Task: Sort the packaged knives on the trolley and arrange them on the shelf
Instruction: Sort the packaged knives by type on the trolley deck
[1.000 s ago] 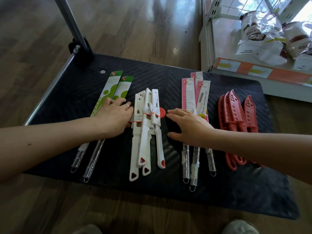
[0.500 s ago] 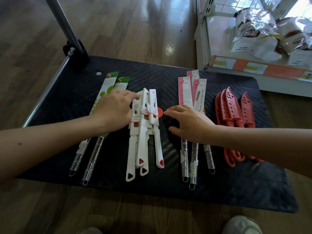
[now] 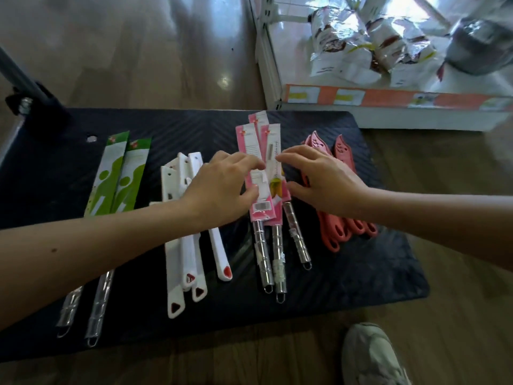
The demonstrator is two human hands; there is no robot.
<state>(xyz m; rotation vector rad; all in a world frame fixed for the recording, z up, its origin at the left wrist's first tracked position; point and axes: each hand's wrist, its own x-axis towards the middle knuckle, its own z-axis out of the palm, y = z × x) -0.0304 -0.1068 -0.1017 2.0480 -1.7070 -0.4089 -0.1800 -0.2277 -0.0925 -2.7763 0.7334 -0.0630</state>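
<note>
Sorting stage, head view. Four like-with-like groups lie lengthwise on the trolley (image 3: 361, 273): green-carded knives (image 3: 119, 179), white knives (image 3: 177, 245), pink-carded knives (image 3: 263, 215) and red sheathed knives (image 3: 342, 151); all handles point toward the person, probably so each group lifts as one. The left hand (image 3: 219, 190) and right hand (image 3: 324, 182) flank the pink-carded knives at mid-deck; fingers (image 3: 244, 159) lightly curved, unclenched, tips touching the cards from both sides, apparently squaring the set before a grasp. The shelf (image 3: 388, 118) beyond holds bagged goods (image 3: 347, 59); no knives show there.
</note>
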